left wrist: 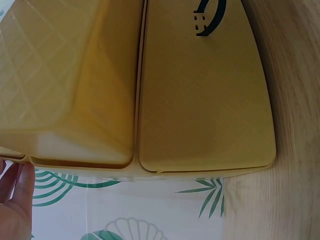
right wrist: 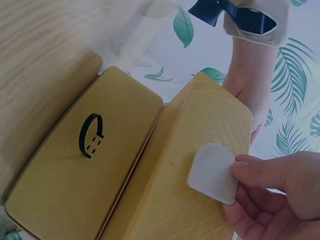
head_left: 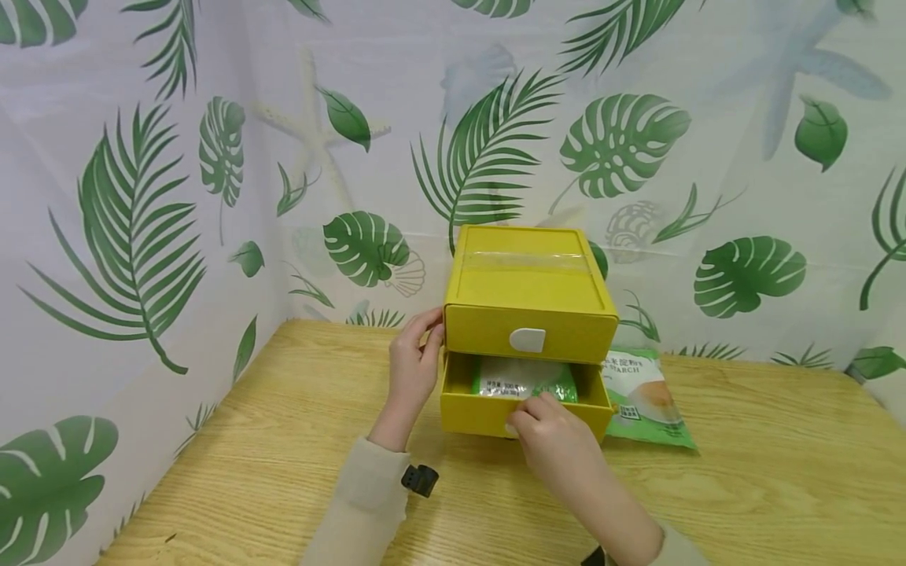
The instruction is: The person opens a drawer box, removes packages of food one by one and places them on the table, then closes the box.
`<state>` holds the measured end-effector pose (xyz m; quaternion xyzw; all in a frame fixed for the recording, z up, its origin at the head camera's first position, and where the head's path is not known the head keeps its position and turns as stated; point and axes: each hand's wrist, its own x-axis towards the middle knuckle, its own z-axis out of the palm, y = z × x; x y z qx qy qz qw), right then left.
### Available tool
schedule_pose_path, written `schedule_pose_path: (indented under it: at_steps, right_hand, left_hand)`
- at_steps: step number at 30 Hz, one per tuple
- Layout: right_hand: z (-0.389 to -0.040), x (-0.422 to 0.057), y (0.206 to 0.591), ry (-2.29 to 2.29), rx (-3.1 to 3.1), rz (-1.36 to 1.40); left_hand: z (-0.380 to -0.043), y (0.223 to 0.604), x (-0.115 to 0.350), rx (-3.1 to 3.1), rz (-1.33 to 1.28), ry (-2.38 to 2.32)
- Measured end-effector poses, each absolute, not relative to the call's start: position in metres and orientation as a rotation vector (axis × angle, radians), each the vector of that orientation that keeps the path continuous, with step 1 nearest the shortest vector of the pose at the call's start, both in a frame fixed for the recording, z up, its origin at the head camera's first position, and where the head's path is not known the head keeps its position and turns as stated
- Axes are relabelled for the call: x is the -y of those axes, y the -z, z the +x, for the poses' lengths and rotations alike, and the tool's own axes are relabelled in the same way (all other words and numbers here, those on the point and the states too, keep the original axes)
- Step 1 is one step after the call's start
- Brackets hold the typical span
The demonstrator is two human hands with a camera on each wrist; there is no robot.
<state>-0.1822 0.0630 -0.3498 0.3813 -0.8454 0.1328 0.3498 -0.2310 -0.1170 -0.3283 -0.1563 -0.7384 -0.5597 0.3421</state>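
Observation:
A yellow drawer box (head_left: 534,275) stands on the table with its middle drawer (head_left: 474,420) pulled out. A green and white packet (head_left: 520,380) lies inside that drawer. My right hand (head_left: 555,436) pinches the drawer's white tab (right wrist: 212,172) between thumb and fingers. At the box's left side, my left hand (head_left: 414,358) rests its fingertips against the edge beside the upper drawer. Below the pulled-out drawer, the wrist views show a closed drawer front (left wrist: 205,105) with a black band handle (right wrist: 91,135); the head view hides it.
A green and white starch packet (head_left: 644,401) lies on the table just right of the box. Another white tab (head_left: 528,340) sits on the closed upper drawer. Behind the wooden table (head_left: 764,472) hangs a leaf-patterned cloth (head_left: 623,47), which also runs along the left side.

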Motion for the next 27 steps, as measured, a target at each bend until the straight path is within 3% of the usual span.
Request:
schedule_pose_path:
  at_steps: [13, 27]
  right_hand:
    - [-0.174, -0.067, 0.349, -0.377, 2.222, 1.011]
    - [-0.17, -0.069, 0.348, -0.382, 2.201, 1.011]
  left_hand:
    - [-0.231, 0.329, 0.116, 1.915, -0.405, 1.452]
    - [-0.254, 0.354, 0.121, 1.889, -0.44, 1.43]
